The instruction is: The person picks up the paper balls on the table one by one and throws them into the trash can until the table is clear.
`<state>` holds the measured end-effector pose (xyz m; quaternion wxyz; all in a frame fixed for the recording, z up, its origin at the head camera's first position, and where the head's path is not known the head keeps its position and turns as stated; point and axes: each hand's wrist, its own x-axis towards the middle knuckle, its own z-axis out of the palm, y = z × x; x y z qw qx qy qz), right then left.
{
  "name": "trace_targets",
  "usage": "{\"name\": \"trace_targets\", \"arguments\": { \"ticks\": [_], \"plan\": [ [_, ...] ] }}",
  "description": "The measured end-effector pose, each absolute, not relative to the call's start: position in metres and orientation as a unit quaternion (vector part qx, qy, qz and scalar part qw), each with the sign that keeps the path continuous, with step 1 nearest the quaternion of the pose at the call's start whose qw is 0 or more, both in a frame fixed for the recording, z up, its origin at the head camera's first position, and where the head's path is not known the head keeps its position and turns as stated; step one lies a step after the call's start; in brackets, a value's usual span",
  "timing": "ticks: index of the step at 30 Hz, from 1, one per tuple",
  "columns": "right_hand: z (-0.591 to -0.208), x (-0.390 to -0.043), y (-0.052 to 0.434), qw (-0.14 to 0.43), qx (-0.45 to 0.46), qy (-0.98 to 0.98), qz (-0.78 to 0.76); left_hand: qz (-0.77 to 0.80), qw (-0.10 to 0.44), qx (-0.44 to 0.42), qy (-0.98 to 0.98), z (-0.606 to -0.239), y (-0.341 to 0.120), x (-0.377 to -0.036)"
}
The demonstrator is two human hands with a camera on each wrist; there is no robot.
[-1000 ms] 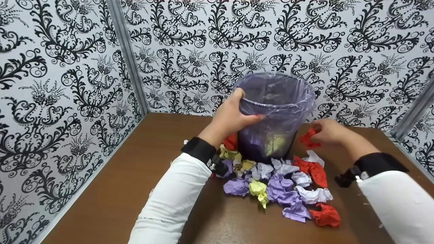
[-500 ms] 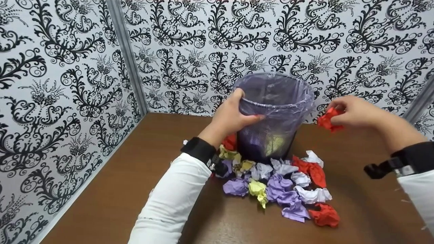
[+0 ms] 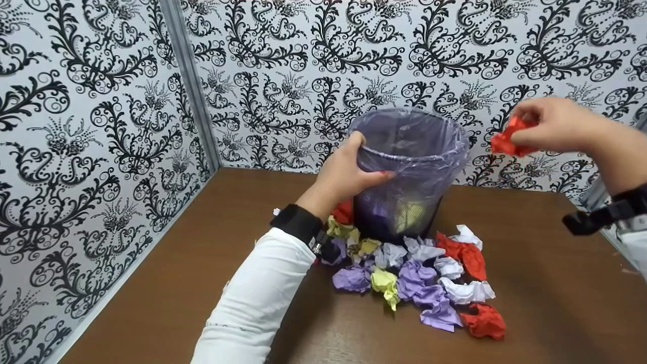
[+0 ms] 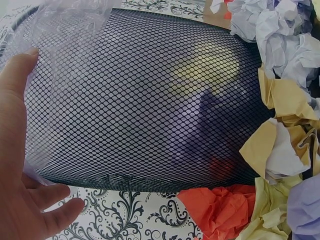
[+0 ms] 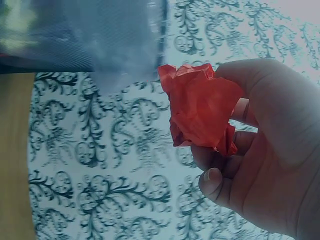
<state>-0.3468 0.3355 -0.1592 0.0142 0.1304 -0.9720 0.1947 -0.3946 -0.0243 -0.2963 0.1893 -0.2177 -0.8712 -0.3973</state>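
Note:
A black mesh waste bin (image 3: 399,202) lined with a clear plastic bag (image 3: 434,167) stands upright on the table, with purple and yellow paper showing through its side. My left hand (image 3: 346,169) grips the bin's near left rim over the bag; in the left wrist view the thumb (image 4: 22,65) lies along the bagged mesh. Up in the air to the right of the bin, my right hand (image 3: 561,124) pinches a crumpled red paper ball (image 3: 513,139). The right wrist view shows that red paper ball (image 5: 200,107) between thumb and fingers, apart from the bin.
Several crumpled purple (image 3: 417,275), yellow (image 3: 385,285), white (image 3: 467,290) and red paper balls (image 3: 483,322) lie around the bin's front on the brown table (image 3: 202,283). A patterned wall (image 3: 283,76) rises behind the table.
My right hand has lifted the red paper ball from low beside the bin, up and to the right. The left hand and the bin have stayed put.

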Motion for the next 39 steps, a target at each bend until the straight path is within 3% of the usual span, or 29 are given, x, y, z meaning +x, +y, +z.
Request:
{"name": "trace_targets", "arguments": {
  "ticks": [10,17,27,39],
  "plan": [
    [-0.111,-0.354,0.302,0.068,0.137,-0.974,0.166,-0.398,0.183,-0.217,-0.872,-0.296,-0.024,-0.394],
    [-0.100,-0.364,0.267,0.091,0.155,-0.970,0.160,-0.397,0.184,-0.218,-0.872,-0.296,-0.024,-0.394],
    [-0.116,-0.381,0.226,0.089,0.181,-0.965,0.167,-0.390,0.194,-0.214,-0.874,-0.296,-0.025,-0.394],
    [-0.164,-0.395,0.194,0.005,0.200,-0.973,0.119,-0.394,0.184,-0.218,-0.874,-0.296,-0.025,-0.393]
  ]
}}
